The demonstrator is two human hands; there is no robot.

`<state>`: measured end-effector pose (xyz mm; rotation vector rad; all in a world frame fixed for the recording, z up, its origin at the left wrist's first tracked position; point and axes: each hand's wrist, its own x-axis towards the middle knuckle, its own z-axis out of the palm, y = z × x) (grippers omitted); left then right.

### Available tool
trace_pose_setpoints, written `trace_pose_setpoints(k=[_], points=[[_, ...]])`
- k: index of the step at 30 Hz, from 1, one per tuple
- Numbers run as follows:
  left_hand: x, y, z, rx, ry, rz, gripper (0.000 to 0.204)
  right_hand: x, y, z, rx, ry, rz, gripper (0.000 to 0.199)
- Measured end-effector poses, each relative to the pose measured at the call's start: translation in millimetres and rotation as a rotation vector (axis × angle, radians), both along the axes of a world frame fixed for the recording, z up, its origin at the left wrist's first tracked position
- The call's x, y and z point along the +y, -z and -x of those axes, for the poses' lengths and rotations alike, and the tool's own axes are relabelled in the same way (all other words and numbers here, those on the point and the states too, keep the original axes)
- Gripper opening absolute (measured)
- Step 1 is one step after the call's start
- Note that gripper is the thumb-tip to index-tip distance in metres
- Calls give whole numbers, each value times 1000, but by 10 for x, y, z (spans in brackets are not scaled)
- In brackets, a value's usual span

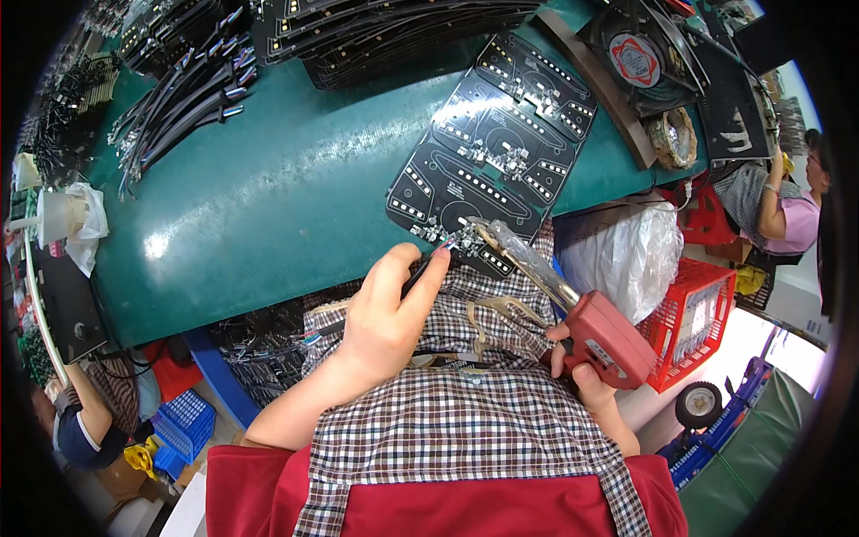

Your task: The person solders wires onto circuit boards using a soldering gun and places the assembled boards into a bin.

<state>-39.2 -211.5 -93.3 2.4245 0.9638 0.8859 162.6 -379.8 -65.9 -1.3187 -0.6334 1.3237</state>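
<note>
A black circuit-board panel (501, 125) with rows of small white LEDs lies tilted on the green table, its near end at the table's front edge. My left hand (380, 313) pinches a black cable (414, 276), whose thin coloured wire ends meet the metal parts at the panel's near end. The cable's other end sticks out beneath this hand. In my right hand (586, 380) is a red-handled soldering gun (613, 340), its fingers closed around the grip and partly hidden. The gun's tip points at the same metal parts, close to the wire ends; exact contact is too small to tell.
Black cables (183, 103) lie in a bundle at far left, beside stacked boards (385, 40). A dark bar (599, 89), a fan (637, 63) and a round crusted pot (673, 139) stand right. Below are a plastic bag (617, 246) and red crate (693, 313). Two people work nearby.
</note>
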Motion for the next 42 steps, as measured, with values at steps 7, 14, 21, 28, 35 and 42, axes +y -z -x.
trace_pose_setpoints(k=[7,14,21,28,35,42], points=[[0,15,-32,13,-2,28,31,23,5,13,-35,4,-4,80],[0,9,-38,40,-3,55,32,37,-3,4,-53,14,-6,80],[-18,-15,14,135,-1,24,33,60,-26,21,-33,42,12,80],[-16,-25,35,205,27,99,49,66,-69,-25,-124,-87,73,73],[-44,-30,4,210,-47,100,32,123,-58,-22,-50,-55,55,73],[-64,-57,-25,245,-63,87,30,52,10,-54,-68,-78,67,65]])
